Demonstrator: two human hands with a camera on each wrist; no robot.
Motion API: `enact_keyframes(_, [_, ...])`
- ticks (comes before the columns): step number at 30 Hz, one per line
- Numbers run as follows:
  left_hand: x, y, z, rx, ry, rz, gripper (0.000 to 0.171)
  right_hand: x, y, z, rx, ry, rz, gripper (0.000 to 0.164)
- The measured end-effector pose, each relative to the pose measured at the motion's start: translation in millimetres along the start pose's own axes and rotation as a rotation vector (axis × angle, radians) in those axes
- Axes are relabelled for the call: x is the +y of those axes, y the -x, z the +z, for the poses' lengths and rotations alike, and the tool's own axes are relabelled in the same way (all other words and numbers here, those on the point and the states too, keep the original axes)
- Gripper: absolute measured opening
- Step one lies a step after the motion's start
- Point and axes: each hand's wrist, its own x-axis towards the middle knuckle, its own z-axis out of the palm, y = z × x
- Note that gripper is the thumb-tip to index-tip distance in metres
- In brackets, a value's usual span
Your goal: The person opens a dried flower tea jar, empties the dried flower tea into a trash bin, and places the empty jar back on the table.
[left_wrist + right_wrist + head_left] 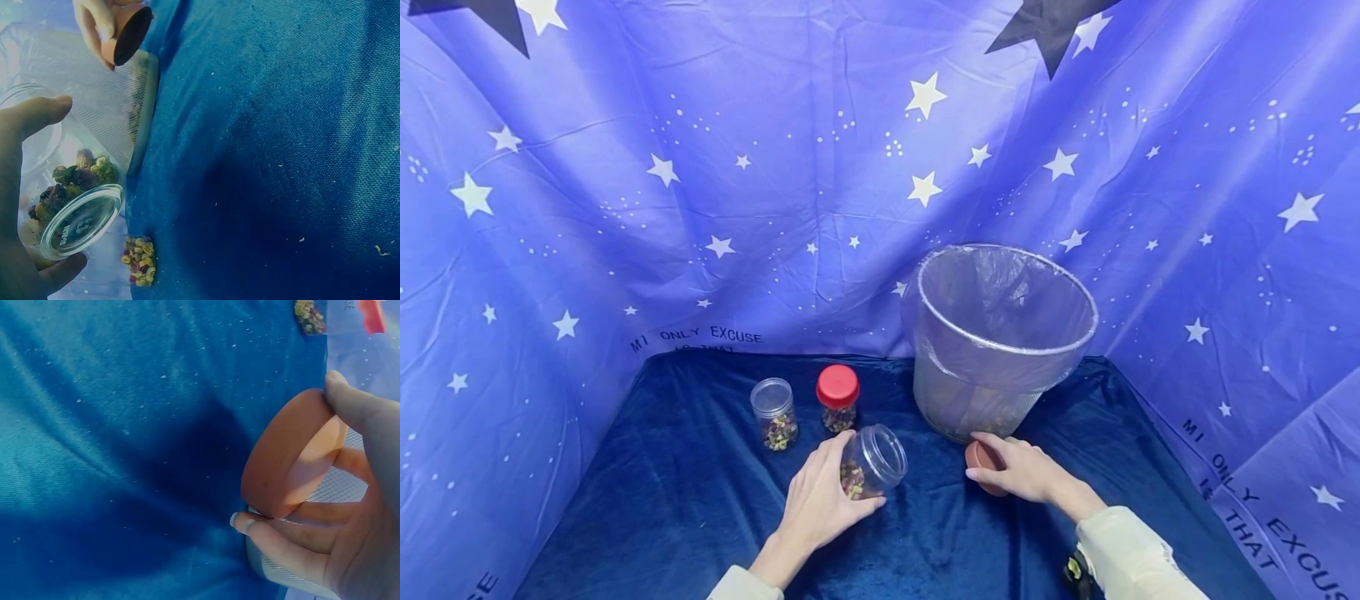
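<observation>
My left hand (822, 492) grips a clear plastic jar (874, 460) round its side, its open mouth tilted to the right. Dried flower pieces (72, 181) in brown, green and yellow lie inside it, low in the jar. My right hand (1030, 471) holds a brown-orange round lid (985, 467) by its rim, between thumb and fingers. In the right wrist view the lid (290, 456) stands on edge, apart from the jar. The right hand is in front of the base of a lined wastebasket (977, 392).
Behind the left hand stand a red-lidded jar (838, 387) and a clear-topped jar (773, 408), both with dried pieces inside. The wastebasket, with a clear bag over its rim, is at the back right. A dark blue cloth (700, 500) covers the table; starry curtains (805, 167) surround it.
</observation>
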Motion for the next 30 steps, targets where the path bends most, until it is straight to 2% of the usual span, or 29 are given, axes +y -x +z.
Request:
enact_keyframes(12, [0.4,-0.4,-0.1,0.006,0.008,0.000,0.093,7.2,0.2,8.4,0.012,0.064,0.024,0.072])
enact_keyframes(30, [4.4,-1.5,-1.8,0.021,0.013,0.006,0.093,16.3,-1.7,27.0,-0.014,0.097,0.072,0.072])
